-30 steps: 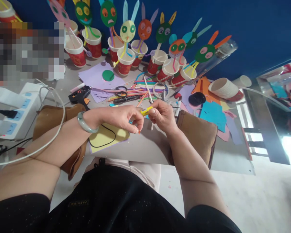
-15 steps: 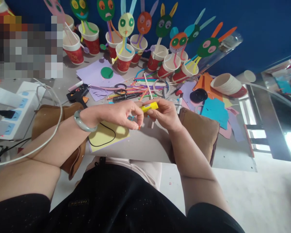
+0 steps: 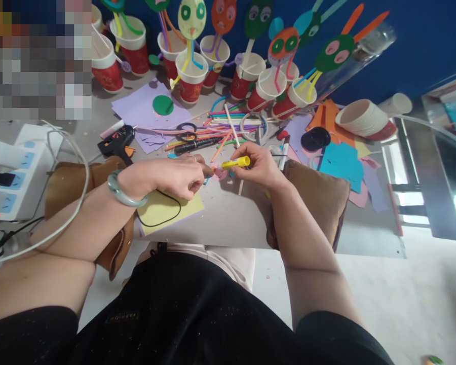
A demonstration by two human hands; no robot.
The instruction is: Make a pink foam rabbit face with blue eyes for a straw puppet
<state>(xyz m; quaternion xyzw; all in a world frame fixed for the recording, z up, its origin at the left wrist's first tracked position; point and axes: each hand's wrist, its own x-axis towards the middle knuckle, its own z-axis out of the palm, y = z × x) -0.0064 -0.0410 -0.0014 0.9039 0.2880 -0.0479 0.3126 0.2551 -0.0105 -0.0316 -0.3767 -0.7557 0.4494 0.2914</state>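
My right hand (image 3: 260,165) pinches a yellow glue stick (image 3: 235,162), held nearly level just above the table. Its left end is over small pink paper pieces (image 3: 221,174). My left hand (image 3: 178,177), with a bracelet (image 3: 123,190) at the wrist, reaches in from the left. Its index finger is stretched out to the edge of the pink paper, while the other fingers are bent and hold nothing visible. Below this hand lies a yellow sheet (image 3: 192,205) with a black cord across it. A small yellow piece (image 3: 267,194) shows beside my right wrist.
Paper cups (image 3: 192,76) with paper-faced figures line the back. Colored sticks (image 3: 228,121), scissors (image 3: 186,132) and a black marker (image 3: 197,145) lie ahead. A glue gun (image 3: 116,142) and power strip (image 3: 17,177) are left; a brown cushion (image 3: 317,197) and blue paper (image 3: 342,167) are right.
My hands have come apart. My left hand left the glue stick and went down to the pink paper, index finger extended. My right hand keeps the glue stick, and the view has shifted slightly.
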